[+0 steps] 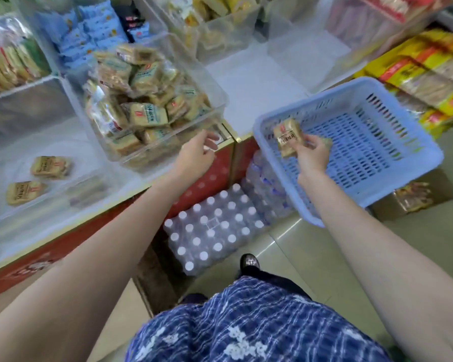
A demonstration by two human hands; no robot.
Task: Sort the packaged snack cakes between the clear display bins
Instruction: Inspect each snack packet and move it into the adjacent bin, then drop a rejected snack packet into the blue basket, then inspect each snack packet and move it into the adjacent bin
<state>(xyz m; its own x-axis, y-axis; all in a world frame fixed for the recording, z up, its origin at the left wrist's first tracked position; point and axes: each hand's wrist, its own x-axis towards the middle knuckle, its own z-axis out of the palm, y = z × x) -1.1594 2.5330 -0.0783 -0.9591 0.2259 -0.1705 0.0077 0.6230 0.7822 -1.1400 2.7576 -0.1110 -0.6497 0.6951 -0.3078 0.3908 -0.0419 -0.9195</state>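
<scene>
Over the blue basket's near-left corner, the right hand pinches one packaged snack cake. Left hand hovers, fingers loosely curled, grip empty, at the front edge of the full clear bin. Two cakes lie in the tabletop's near-left bin.

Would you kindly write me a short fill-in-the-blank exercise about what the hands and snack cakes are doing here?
1. The right hand holds one snack cake over the ____ basket.
2. The left hand, near the full clear bin, holds ____.
3. The near-left clear bin contains ____ snack cakes.
4. Under the counter sit packs of bottles with ____ caps.

Missing words: blue; nothing; two; white
</scene>
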